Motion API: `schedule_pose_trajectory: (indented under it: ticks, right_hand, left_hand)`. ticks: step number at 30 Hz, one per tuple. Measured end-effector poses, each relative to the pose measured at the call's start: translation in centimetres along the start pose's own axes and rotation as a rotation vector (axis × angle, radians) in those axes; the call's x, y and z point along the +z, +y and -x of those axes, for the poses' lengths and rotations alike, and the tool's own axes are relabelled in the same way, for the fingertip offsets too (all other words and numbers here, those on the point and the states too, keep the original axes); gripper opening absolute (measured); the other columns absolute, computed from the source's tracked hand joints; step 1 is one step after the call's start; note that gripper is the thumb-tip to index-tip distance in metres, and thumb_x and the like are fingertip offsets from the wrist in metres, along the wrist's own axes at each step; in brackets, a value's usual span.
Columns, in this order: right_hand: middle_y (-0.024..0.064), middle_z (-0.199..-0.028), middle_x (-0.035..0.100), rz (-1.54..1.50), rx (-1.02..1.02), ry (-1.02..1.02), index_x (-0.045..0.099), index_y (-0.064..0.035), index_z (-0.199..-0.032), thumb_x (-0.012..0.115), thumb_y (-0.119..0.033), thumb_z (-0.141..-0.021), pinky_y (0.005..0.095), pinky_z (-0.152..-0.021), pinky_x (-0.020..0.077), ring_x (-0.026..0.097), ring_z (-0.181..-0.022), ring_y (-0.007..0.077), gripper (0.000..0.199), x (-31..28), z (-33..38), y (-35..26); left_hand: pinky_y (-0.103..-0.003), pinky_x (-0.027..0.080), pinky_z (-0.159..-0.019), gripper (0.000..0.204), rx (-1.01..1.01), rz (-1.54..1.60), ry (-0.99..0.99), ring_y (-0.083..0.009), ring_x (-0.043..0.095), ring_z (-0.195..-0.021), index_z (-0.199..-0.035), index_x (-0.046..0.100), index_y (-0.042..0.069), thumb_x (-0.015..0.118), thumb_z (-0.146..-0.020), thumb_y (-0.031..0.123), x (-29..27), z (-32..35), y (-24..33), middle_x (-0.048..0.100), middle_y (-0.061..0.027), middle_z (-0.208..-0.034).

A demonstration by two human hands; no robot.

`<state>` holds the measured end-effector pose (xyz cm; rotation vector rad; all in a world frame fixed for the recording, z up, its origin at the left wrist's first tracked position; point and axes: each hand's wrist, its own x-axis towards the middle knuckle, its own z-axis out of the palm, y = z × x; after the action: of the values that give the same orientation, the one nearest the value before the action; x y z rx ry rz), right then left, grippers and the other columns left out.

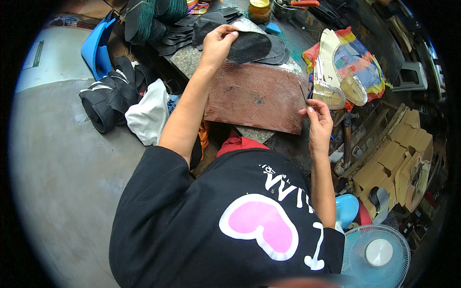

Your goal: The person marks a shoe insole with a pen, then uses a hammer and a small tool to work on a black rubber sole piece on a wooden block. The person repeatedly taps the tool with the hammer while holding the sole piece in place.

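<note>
My left hand [217, 44] reaches forward and grips the edge of a black textured sole-shaped piece [249, 47] lying at the far edge of a brown leather sheet [254, 96]. More dark sole pieces [276, 50] lie under and beside it. My right hand [318, 126] is at the right edge of the brown sheet, pinching a thin blade-like tool [303, 93] that points up and away. The brown sheet rests on a stone slab [189, 57].
Stacks of black soles [158, 24] sit at the back left, black shoe uppers [108, 98] and a white cloth [149, 115] on the floor to the left. Cream soles on a colourful bag [345, 67] lie right. Cardboard boxes [401, 158], a hammer [346, 139] and a fan [377, 252] stand lower right.
</note>
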<state>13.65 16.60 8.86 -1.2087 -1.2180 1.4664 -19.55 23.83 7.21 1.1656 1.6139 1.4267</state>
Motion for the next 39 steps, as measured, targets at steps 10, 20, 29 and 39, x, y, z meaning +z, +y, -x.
schedule_pose_trajectory:
  ticks: [10,20,29,39]
  right_hand:
    - [0.0037,-0.091,0.064,0.064,0.034,-0.046,0.061,0.001,-0.11,0.054,-0.003,-0.096,0.0236,-0.077,0.0467,0.062,-0.081,0.0096,0.015,0.2,0.5,0.3]
    - [0.0005,-0.087,0.057,0.043,0.07,-0.186,0.056,-0.0021,-0.102,0.055,0.002,-0.094,0.0209,-0.066,0.0464,0.056,-0.072,0.0077,0.009,1.4,0.8,0.8]
    - [0.0,-0.085,0.055,0.068,0.084,-0.176,0.054,-0.0032,-0.102,0.057,-0.003,-0.095,0.0219,-0.066,0.0467,0.056,-0.073,0.0071,0.008,1.9,1.0,0.9]
    - [0.0117,-0.103,0.067,0.793,-0.213,-0.19,0.066,-0.0062,-0.105,0.069,-0.013,-0.084,0.0387,-0.09,0.048,0.061,-0.103,0.0302,0.022,0.1,0.8,-0.5]
  left_hand:
    - [-0.035,0.051,-0.089,0.038,0.168,-0.42,0.123,-0.0268,0.063,-0.104,-0.122,0.062,0.004,0.065,-0.084,0.005,2.1,0.8,-1.8,0.065,-0.0133,-0.108]
    - [-0.042,0.049,-0.092,0.032,0.807,-0.534,-0.392,-0.03,0.061,-0.105,-0.109,0.066,0.005,0.064,-0.077,0.011,7.7,13.6,3.9,0.066,-0.0105,-0.109]
    - [-0.04,0.049,-0.082,0.014,0.765,-0.625,-0.476,-0.0252,0.06,-0.088,-0.089,0.066,0.008,0.065,-0.077,0.016,7.5,13.5,3.8,0.063,-0.0055,-0.086]
    - [-0.042,0.047,-0.089,0.016,0.467,-0.826,0.084,-0.031,0.058,-0.102,-0.094,0.073,0.008,0.073,-0.08,0.016,3.7,3.7,0.3,0.068,-0.0095,-0.105]
